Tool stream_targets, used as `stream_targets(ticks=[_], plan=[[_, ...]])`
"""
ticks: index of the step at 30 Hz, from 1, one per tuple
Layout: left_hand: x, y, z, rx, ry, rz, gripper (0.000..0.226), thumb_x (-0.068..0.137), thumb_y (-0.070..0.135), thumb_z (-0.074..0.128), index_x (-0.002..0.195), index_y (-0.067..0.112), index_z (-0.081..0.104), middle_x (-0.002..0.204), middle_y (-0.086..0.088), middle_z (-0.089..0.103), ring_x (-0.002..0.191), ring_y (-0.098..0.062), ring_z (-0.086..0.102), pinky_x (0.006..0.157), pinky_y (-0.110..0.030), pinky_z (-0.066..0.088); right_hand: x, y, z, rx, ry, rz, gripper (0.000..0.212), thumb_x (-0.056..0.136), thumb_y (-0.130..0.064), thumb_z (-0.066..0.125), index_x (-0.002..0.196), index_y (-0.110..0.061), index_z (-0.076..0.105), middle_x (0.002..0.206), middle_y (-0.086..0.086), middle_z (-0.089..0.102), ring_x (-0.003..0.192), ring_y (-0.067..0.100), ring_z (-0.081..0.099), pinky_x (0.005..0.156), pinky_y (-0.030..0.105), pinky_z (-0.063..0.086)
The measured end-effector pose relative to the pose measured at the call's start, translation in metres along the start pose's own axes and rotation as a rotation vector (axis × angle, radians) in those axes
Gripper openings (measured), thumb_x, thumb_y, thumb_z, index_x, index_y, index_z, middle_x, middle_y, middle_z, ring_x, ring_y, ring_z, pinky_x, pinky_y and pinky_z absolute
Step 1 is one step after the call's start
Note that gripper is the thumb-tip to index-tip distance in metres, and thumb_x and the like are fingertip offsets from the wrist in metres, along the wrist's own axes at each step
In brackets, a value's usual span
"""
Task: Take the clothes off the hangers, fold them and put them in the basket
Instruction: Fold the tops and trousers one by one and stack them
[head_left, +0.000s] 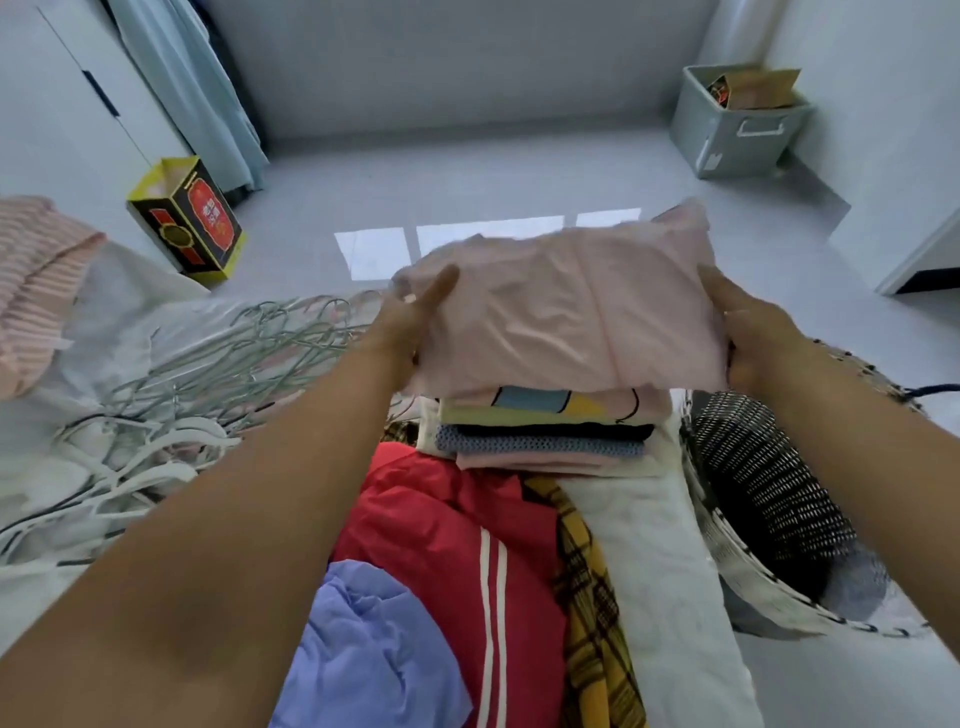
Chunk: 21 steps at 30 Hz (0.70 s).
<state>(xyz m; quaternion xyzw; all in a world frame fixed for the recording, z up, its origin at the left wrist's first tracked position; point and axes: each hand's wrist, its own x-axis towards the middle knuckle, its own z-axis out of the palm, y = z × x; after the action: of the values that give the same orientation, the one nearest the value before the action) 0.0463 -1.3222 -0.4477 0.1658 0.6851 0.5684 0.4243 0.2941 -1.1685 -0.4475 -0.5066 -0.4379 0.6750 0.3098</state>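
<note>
Pink folded garment (566, 312) is being held at both ends, the left hand (410, 322) and right hand (753, 338) each gripping a side, thumbs on top. It is hovering just above the stack of folded clothes (545, 431) sitting at the bed's (649, 545) far edge. The woven basket (727, 545) is standing beside the right edge.

Cool daylight, window glare on the floor (467, 182) — soft, wide-angle edge warp
</note>
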Motion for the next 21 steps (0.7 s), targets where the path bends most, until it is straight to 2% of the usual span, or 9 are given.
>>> stream_targets(ticks=[1, 3, 5, 8, 10, 13, 15, 18, 21], plan=[[0.006, -0.015, 0.0, 0.194, 0.116, -0.017, 0.1, 0.062, 0.061, 0.076, 0.14, 0.014, 0.036, 0.138, -0.008, 0.047, 0.123, -0.029, 0.048, 0.096, -0.039, 0.044, 0.01, 0.01, 0.003, -0.062, -0.017, 0.025, 0.035, 0.088, -0.046, 0.058, 0.104, -0.015, 0.061, 0.102, -0.001, 0.066, 0.092, 0.019, 0.062, 0.08, 0.037, 0.052], [0.008, -0.044, 0.01, 0.554, 0.233, 0.185, 0.091, 0.077, 0.052, 0.068, 0.145, 0.01, 0.025, 0.148, -0.012, 0.032, 0.134, -0.028, 0.033, 0.107, -0.038, 0.031, 0.025, 0.033, 0.007, -0.215, -0.049, -0.011, 0.04, 0.092, -0.042, 0.053, 0.124, -0.016, 0.051, 0.116, 0.0, 0.057, 0.101, 0.021, 0.056, 0.091, 0.038, 0.047], [0.006, -0.063, 0.029, 0.75, 0.124, 0.407, 0.078, 0.083, 0.057, 0.055, 0.146, 0.018, 0.028, 0.154, -0.008, 0.023, 0.141, -0.026, 0.021, 0.115, -0.04, 0.019, 0.033, 0.054, 0.006, -0.341, -0.03, -0.128, 0.052, 0.088, -0.037, 0.06, 0.133, -0.016, 0.045, 0.12, 0.0, 0.054, 0.106, 0.02, 0.053, 0.091, 0.035, 0.045], [0.014, -0.077, 0.049, 0.996, 0.023, 0.251, 0.06, 0.093, 0.058, 0.033, 0.147, 0.039, 0.016, 0.159, 0.006, -0.004, 0.145, -0.023, -0.007, 0.115, -0.053, 0.0, 0.041, 0.073, 0.003, -0.452, 0.031, -0.186, 0.07, 0.069, -0.04, 0.064, 0.131, -0.011, 0.049, 0.122, 0.005, 0.058, 0.11, 0.025, 0.056, 0.093, 0.037, 0.045], [0.021, -0.083, 0.053, 1.044, 0.004, 0.176, 0.058, 0.094, 0.058, 0.028, 0.146, 0.044, 0.008, 0.158, 0.009, -0.011, 0.145, -0.022, -0.013, 0.113, -0.058, -0.002, 0.046, 0.077, 0.002, -0.484, 0.046, -0.186, 0.072, 0.068, -0.04, 0.067, 0.13, -0.009, 0.05, 0.124, 0.009, 0.059, 0.112, 0.028, 0.056, 0.097, 0.043, 0.045], [0.032, -0.089, 0.044, 1.062, -0.007, 0.145, 0.06, 0.093, 0.059, 0.027, 0.146, 0.045, 0.003, 0.158, 0.009, -0.012, 0.145, -0.023, -0.012, 0.113, -0.059, -0.001, 0.052, 0.081, 0.009, -0.478, 0.042, -0.173, 0.079, 0.061, -0.041, 0.07, 0.13, -0.009, 0.049, 0.125, 0.009, 0.059, 0.111, 0.027, 0.057, 0.099, 0.045, 0.044], [0.043, -0.092, 0.036, 1.097, -0.036, 0.151, 0.061, 0.093, 0.06, 0.028, 0.146, 0.044, 0.003, 0.158, 0.006, -0.011, 0.145, -0.023, -0.011, 0.114, -0.058, 0.0, 0.056, 0.085, 0.011, -0.467, 0.06, -0.183, 0.077, 0.066, -0.036, 0.076, 0.132, -0.008, 0.047, 0.127, 0.01, 0.057, 0.114, 0.028, 0.055, 0.101, 0.046, 0.043], [0.05, -0.091, 0.03, 1.104, -0.105, 0.155, 0.064, 0.093, 0.058, 0.033, 0.147, 0.041, 0.004, 0.159, 0.0, -0.009, 0.145, -0.025, -0.008, 0.116, -0.051, 0.003, 0.06, 0.089, 0.011, -0.494, 0.102, -0.198, 0.073, 0.073, -0.031, 0.077, 0.134, -0.006, 0.043, 0.132, 0.011, 0.053, 0.118, 0.028, 0.052, 0.103, 0.045, 0.041], [0.042, -0.082, 0.022, 0.952, -0.148, 0.212, 0.063, 0.095, 0.048, 0.041, 0.149, 0.033, 0.013, 0.159, -0.002, -0.004, 0.146, -0.02, -0.005, 0.119, -0.04, 0.001, 0.058, 0.086, 0.009, -0.535, 0.117, -0.217, 0.072, 0.076, -0.033, 0.075, 0.134, -0.006, 0.042, 0.132, 0.01, 0.053, 0.119, 0.028, 0.052, 0.102, 0.043, 0.041]])
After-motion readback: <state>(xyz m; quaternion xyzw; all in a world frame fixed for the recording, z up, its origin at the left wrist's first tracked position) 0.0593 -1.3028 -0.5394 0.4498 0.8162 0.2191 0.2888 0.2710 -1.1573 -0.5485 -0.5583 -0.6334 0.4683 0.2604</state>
